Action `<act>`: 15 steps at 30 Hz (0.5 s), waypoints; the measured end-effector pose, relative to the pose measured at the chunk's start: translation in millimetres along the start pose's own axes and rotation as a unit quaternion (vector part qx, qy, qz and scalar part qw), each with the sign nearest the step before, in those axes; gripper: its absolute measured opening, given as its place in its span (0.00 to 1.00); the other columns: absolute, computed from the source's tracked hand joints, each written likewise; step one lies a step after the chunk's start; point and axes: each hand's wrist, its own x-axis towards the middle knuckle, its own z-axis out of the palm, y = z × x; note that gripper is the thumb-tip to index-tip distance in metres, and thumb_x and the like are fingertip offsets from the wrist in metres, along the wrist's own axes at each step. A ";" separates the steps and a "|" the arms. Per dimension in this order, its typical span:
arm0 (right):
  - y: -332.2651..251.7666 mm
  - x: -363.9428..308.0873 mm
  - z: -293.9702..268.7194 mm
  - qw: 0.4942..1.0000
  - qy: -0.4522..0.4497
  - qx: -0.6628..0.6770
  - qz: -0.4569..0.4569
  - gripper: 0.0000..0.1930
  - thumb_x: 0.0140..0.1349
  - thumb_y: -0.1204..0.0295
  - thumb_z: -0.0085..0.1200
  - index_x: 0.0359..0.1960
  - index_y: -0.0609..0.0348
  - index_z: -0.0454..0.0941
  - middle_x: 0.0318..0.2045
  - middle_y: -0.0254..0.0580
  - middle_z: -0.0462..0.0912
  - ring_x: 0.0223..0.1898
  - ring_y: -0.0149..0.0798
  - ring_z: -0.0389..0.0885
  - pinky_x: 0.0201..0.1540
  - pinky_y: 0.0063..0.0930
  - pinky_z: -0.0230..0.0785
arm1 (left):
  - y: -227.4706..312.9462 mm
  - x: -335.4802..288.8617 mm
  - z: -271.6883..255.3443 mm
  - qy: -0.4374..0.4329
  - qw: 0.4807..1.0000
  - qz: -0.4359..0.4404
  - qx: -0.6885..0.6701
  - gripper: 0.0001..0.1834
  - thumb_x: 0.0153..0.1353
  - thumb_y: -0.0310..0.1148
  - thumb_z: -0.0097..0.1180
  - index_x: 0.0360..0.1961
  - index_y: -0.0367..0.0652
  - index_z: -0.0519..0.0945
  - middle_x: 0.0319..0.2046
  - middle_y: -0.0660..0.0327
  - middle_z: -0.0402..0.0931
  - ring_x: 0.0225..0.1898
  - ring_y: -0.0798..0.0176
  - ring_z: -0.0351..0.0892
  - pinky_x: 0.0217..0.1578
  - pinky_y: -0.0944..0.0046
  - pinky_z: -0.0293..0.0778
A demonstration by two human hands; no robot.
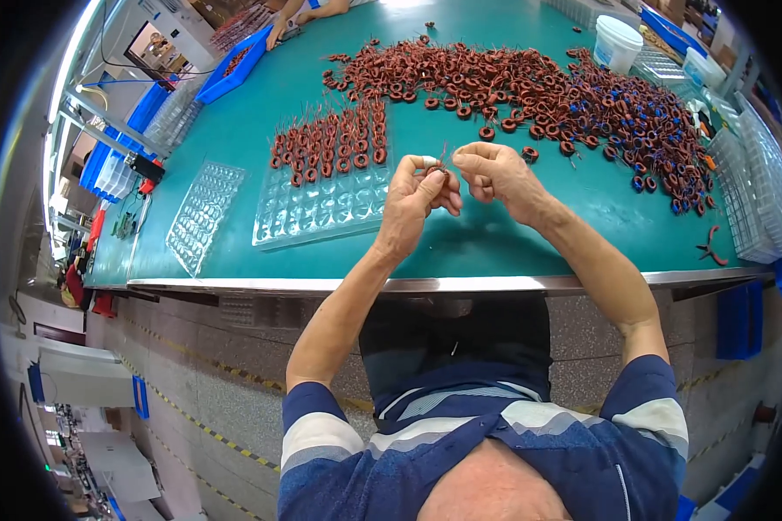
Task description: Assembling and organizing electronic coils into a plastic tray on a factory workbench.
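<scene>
Workbench with a smooth green top (321, 264) and a bright metal strip along its near edge, set in a workshop with a speckled grey floor (235, 356) crossed by yellow-and-black striped tape. A broad heap of red-brown wire-wound rings (460, 78) spreads below the far edge and continues toward the right edge, where it meets a heap of similar rings with blue parts (660, 143). Stacked clear plastic trays (747, 187) line the right edge; red-handled pliers (713, 247) lie by the near right corner, and a white plastic bucket (618, 45) stands toward the far right corner. A blue plastic bin (235, 66) sits on the left edge, with a co-worker's hand (275, 35) just beyond it. Left of the middle, near the near edge, a clear pocketed plastic tray (321, 213) carries rings in its far rows; a second clear pocketed sheet (204, 213) lies closer to the left edge.

Both bare forearms reach over the near edge and converge. The left hand (415, 193) pinches a small ring-shaped red-brown coil (441, 172) between thumb and fingers, above the bench, just right of the tray. The right hand (501, 181), beside it, curls inward, thumb and forefinger close to the coil's upright wires; whether they grip a wire I cannot tell from here.
</scene>
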 end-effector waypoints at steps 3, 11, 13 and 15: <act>7.1 4.4 -1.6 0.998 -0.052 0.047 0.003 0.20 0.59 0.56 0.62 0.43 0.60 0.78 0.28 0.26 0.73 0.22 0.22 0.68 0.26 0.18 0.60 | 2.5 -5.1 -1.1 0.004 1.000 -0.017 -0.007 0.08 0.70 0.31 0.46 0.44 0.40 0.65 0.32 0.56 0.75 0.28 0.64 0.77 0.29 0.66 0.75; 10.0 4.0 -3.6 0.980 -0.116 0.159 -0.007 0.17 0.67 0.56 0.53 0.42 0.59 0.78 0.28 0.28 0.74 0.24 0.24 0.69 0.27 0.19 0.62 | 16.7 -13.1 9.7 -0.002 0.988 -0.025 0.149 0.05 0.68 0.29 0.48 0.37 0.40 0.66 0.22 0.63 0.72 0.20 0.73 0.70 0.20 0.72 0.65; 12.3 9.1 0.7 0.985 -0.115 0.124 -0.006 0.14 0.66 0.60 0.55 0.36 0.60 0.80 0.24 0.28 0.74 0.23 0.23 0.70 0.26 0.19 0.62 | 18.2 -17.6 7.5 0.004 0.986 -0.025 0.166 0.05 0.68 0.29 0.48 0.36 0.40 0.67 0.22 0.64 0.72 0.20 0.73 0.70 0.19 0.72 0.65; 7.7 6.7 7.3 0.995 -0.080 0.003 -0.057 0.13 0.65 0.62 0.55 0.34 0.61 0.80 0.23 0.29 0.74 0.22 0.23 0.70 0.26 0.19 0.61 | 14.9 -22.5 3.5 0.030 0.986 -0.032 0.163 0.05 0.66 0.28 0.49 0.35 0.41 0.67 0.21 0.64 0.72 0.19 0.74 0.70 0.18 0.72 0.64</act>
